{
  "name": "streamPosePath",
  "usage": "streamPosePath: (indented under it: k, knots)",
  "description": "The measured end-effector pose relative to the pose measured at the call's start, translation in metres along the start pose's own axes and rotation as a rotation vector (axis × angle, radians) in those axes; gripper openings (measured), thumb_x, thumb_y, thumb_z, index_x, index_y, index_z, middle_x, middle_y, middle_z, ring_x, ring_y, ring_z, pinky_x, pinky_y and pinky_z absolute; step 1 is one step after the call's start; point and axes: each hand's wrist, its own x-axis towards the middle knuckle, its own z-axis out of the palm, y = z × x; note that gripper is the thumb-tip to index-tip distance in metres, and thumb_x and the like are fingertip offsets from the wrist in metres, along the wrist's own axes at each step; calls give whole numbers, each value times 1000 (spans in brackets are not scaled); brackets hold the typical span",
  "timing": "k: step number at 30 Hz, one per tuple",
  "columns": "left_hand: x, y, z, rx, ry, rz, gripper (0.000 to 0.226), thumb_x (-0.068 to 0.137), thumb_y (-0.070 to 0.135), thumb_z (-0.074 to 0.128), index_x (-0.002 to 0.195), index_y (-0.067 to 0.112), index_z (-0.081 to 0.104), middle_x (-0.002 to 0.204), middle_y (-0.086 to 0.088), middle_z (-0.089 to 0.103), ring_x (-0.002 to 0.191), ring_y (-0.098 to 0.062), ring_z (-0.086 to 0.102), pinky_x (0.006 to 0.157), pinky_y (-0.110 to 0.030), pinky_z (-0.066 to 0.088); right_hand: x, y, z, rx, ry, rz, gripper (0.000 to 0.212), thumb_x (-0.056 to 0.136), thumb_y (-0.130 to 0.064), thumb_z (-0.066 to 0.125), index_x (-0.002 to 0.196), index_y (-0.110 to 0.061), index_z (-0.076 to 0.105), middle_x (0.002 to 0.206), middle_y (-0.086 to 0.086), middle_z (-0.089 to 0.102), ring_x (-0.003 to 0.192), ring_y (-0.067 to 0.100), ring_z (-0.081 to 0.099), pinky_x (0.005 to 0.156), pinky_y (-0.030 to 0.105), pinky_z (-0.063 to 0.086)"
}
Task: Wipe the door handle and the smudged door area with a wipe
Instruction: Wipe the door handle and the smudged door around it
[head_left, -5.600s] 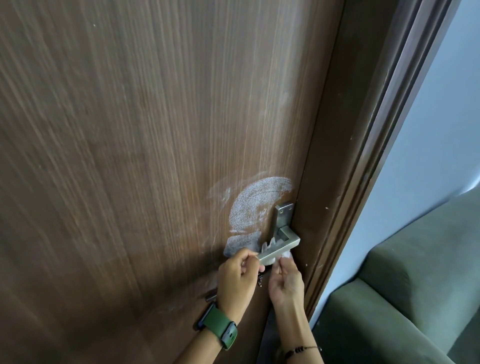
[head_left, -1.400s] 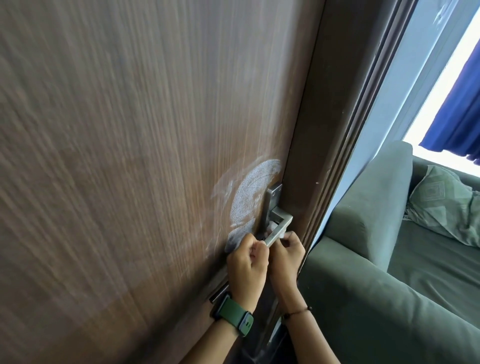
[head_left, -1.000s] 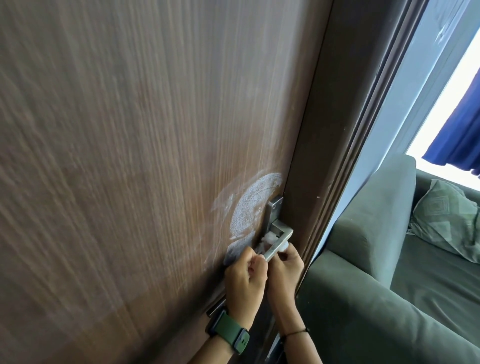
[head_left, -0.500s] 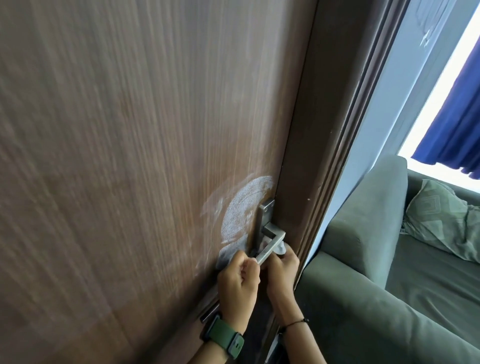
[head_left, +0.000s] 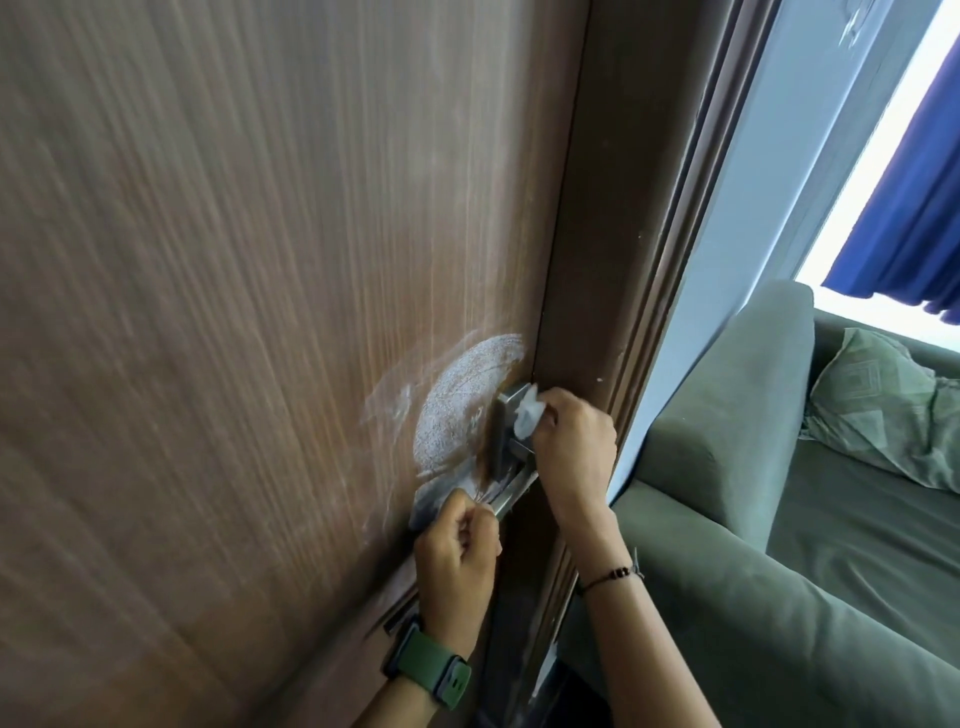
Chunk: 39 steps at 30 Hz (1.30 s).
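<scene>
Right hand (head_left: 569, 447) presses wipe (head_left: 527, 418) on handle plate (head_left: 506, 415); left hand (head_left: 457, 551) grips the lever (head_left: 511, 496).

Door (head_left: 234, 312) is showing matt brown wood-grain veneer, with a chalky white smudge (head_left: 457, 400) sitting rough and powdery on it, door handle (head_left: 506, 452) is reading as brushed grey metal, wipe (head_left: 527, 415) as crumpled white paper-like cloth, sofa (head_left: 779, 597) as soft green fabric.

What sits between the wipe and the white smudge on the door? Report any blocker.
Nothing visible blocks it. The right hand presses the wipe on the handle plate, and the white smudge lies bare just left of it. The left hand grips the lever lower down.
</scene>
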Motion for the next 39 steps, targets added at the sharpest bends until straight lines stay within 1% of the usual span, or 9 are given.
streamPosePath:
  k: [3, 6, 10, 16, 21, 27, 31, 35, 39]
  knots:
    - [-2, 0, 1, -17, 16, -8, 41, 81, -2, 48, 50, 23, 42, 44, 5, 53, 40, -8, 44, 41, -19, 35, -7, 6, -6, -22, -56, 30, 16, 82, -12, 58, 88, -17, 73, 76, 7, 73, 68, 29, 64, 53, 21, 31]
    - [-2, 1, 1, -3, 15, -10, 39, 81, -5, 48, 51, 19, 43, 45, 5, 53, 41, -7, 44, 42, -19, 35, 5, -4, -10, 39, 71, -11, 12, 79, -7, 61, 79, -14, 70, 68, 3, 69, 53, 17, 52, 44, 9, 24]
    - [-3, 2, 2, 13, 36, -57, 39, 81, 0, 47, 50, 22, 41, 46, 5, 55, 37, -5, 41, 37, -21, 34, -2, -6, -3, 29, -1, 7, 13, 80, -1, 56, 71, -8, 60, 71, 6, 65, 57, 25, 55, 43, 15, 17]
    - [-2, 1, 6, 31, 57, -50, 28, 79, 11, 46, 52, 15, 42, 46, 4, 54, 36, -5, 42, 40, -21, 35, 6, -2, -13, 99, 82, -102, 13, 79, -3, 57, 83, -9, 68, 75, 5, 68, 55, 19, 56, 45, 14, 28]
    - [-2, 4, 6, 70, 69, -56, 24, 74, 23, 45, 52, 15, 43, 45, 1, 53, 36, -16, 42, 42, -26, 37, 4, -9, -1, 178, 40, -179, 15, 82, -4, 53, 87, -4, 66, 77, 9, 63, 52, 27, 56, 42, 29, 40]
    - [9, 22, 6, 420, 12, 134, 23, 82, 11, 50, 60, 6, 48, 49, -15, 56, 47, -28, 53, 52, -48, 44, 25, 7, -17, 122, -18, -444, 29, 84, -17, 43, 91, -8, 69, 78, 6, 66, 52, 25, 58, 44, 20, 37]
    - [16, 34, 13, 710, -138, 196, 13, 89, 19, 45, 84, 11, 54, 71, -15, 67, 69, -32, 62, 56, -43, 43, 21, 3, -16, 14, -61, -297, 18, 76, -3, 48, 80, -6, 66, 69, 12, 68, 46, 35, 59, 42, 25, 32]
    - [23, 44, 31, 1147, -255, 137, 14, 91, 24, 36, 92, 14, 46, 92, -15, 65, 87, -37, 62, 56, -37, 36, 11, 20, -9, -122, -352, -215, 16, 87, -14, 51, 96, -11, 64, 88, 11, 71, 76, 35, 67, 56, 27, 32]
    - [37, 48, 55, 1340, -338, 5, 17, 85, 15, 42, 100, 13, 49, 104, -12, 65, 97, -36, 61, 62, -34, 34, 19, 21, -22, 97, -269, -255, 12, 81, -9, 58, 86, -8, 68, 76, 14, 71, 66, 38, 65, 53, 28, 35]
